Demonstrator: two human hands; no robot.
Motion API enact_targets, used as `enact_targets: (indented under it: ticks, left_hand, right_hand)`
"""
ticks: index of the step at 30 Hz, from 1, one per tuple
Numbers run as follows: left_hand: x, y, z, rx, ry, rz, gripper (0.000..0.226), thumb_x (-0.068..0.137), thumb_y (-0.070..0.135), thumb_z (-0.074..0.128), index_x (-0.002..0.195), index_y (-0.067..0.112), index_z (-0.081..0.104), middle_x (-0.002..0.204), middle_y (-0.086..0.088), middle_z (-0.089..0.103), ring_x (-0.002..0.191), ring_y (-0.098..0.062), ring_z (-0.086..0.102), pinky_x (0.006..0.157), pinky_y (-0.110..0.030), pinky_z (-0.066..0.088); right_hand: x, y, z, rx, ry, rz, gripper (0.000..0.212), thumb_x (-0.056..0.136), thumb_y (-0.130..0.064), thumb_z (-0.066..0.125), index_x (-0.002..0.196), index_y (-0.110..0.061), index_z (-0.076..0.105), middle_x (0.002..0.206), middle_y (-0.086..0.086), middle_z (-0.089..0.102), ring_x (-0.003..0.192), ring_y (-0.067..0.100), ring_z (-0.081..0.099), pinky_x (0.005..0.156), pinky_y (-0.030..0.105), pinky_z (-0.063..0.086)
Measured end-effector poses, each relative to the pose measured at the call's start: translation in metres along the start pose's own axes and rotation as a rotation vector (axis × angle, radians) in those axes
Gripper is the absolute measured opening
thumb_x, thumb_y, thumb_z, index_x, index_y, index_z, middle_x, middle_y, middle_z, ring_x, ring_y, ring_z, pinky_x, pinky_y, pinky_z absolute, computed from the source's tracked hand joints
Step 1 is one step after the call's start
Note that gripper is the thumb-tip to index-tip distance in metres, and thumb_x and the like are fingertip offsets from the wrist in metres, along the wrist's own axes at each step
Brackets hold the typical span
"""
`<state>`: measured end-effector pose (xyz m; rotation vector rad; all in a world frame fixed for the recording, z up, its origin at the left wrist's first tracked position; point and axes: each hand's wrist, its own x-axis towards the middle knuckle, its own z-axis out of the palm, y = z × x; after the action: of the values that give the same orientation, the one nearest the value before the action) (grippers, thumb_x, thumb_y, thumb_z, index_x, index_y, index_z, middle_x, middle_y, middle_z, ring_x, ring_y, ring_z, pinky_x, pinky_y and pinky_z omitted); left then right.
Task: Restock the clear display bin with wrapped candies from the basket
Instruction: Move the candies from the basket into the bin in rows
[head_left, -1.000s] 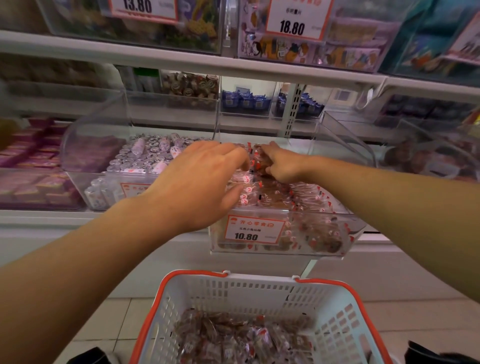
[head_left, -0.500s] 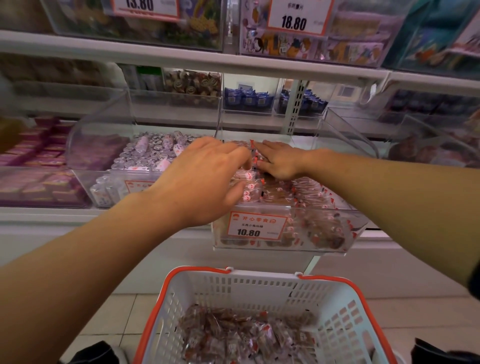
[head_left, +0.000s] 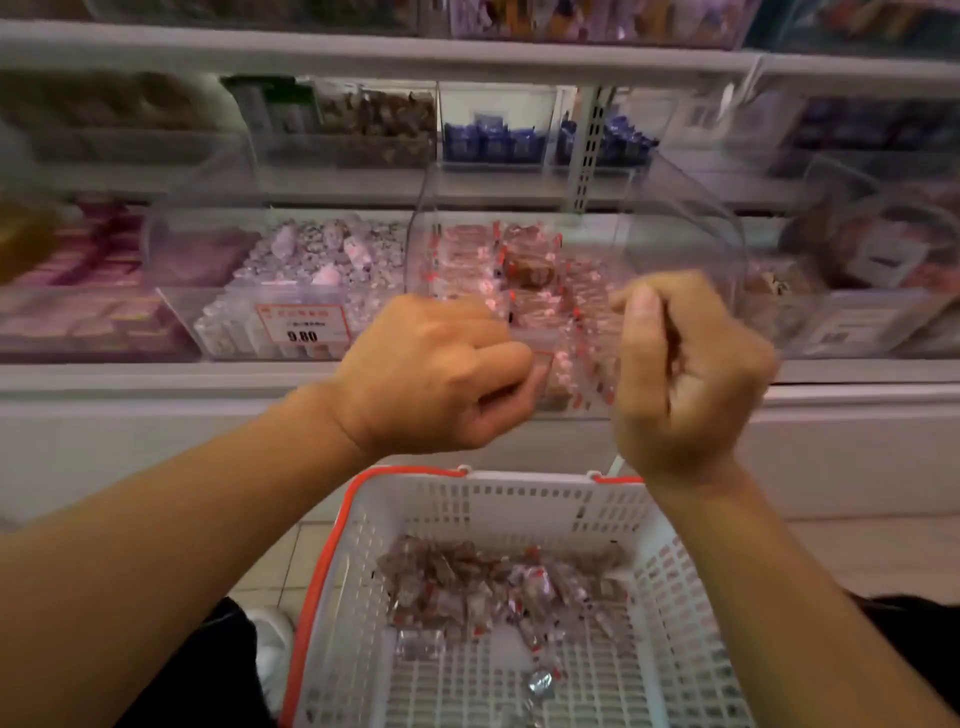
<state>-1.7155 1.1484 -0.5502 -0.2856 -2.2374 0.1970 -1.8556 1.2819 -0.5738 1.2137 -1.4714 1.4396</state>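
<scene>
The clear display bin (head_left: 691, 208) stands on the lower shelf, filled with red-and-white wrapped brown candies (head_left: 524, 265). My left hand (head_left: 431, 374) hovers in front of the bin's front wall with its fingers curled and nothing visible in it. To its right, my right hand (head_left: 685, 374) is blurred and balled into a loose fist, thumb up, also with nothing visible in it. Below both hands sits the white basket with an orange rim (head_left: 332, 571). A heap of the same wrapped candies (head_left: 493, 582) lies across its far half.
A neighbouring clear bin of silver-pink sweets carries a 9.80 price tag (head_left: 301, 330). Purple boxes (head_left: 78, 312) fill the far left, and another bin (head_left: 883, 260) stands at the right. Blue packs (head_left: 493, 140) sit on the shelf behind. A white shoe (head_left: 272, 649) is beside the basket.
Both hands have drawn back out of the bin toward me and curled up. They were spread over the candies inside. The camera has tipped downward, showing more of the basket.
</scene>
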Motion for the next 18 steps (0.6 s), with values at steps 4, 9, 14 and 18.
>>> enact_targets:
  ticks: [4, 9, 14, 18]
  left_hand:
    - [-0.057, 0.044, 0.058, -0.094, -0.604, -0.083, 0.022, 0.090, 0.030, 0.058, 0.071, 0.018, 0.059, 0.071, -0.006, 0.065, 0.065, -0.030, 0.064, 0.052, -0.034, 0.046]
    - [-0.188, 0.083, 0.136, -0.276, -1.303, -0.938, 0.047, 0.083, 0.046, 0.062, 0.123, 0.022, 0.057, 0.129, -0.008, 0.059, 0.116, -0.029, 0.056, 0.098, -0.039, 0.047]
    - [-0.265, 0.109, 0.174, -0.289, -1.135, -1.357, 0.095, 0.074, 0.050, 0.074, 0.149, 0.023, 0.023, 0.155, -0.010, 0.017, 0.143, -0.038, 0.022, 0.114, -0.047, 0.030]
    - [-0.283, 0.105, 0.209, -0.204, -0.961, -1.515, 0.103, 0.073, 0.043, 0.079, 0.151, 0.009, 0.020, 0.157, -0.014, 0.017, 0.146, -0.034, 0.016, 0.118, -0.046, 0.020]
  right_hand:
    - [-0.140, 0.016, -0.016, -0.185, -0.380, 0.468, 0.033, 0.099, -0.026, 0.049, 0.068, -0.015, 0.054, 0.057, 0.007, 0.050, 0.054, 0.024, 0.050, 0.052, 0.036, 0.034]
    - [-0.280, 0.076, -0.048, -0.296, -1.493, 1.135, 0.064, 0.092, -0.036, 0.067, 0.147, -0.016, 0.040, 0.148, 0.017, 0.042, 0.131, 0.037, 0.046, 0.102, 0.037, 0.043]
    - [-0.325, 0.117, -0.061, -0.476, -1.338, 1.427, 0.115, 0.078, -0.049, 0.080, 0.159, -0.021, 0.004, 0.166, 0.008, -0.007, 0.151, 0.039, 0.006, 0.119, 0.054, 0.025]
    - [-0.344, 0.137, -0.033, -0.392, -1.079, 1.548, 0.136, 0.065, -0.052, 0.088, 0.157, -0.028, -0.009, 0.166, 0.009, 0.003, 0.151, 0.038, 0.010, 0.117, 0.052, 0.030]
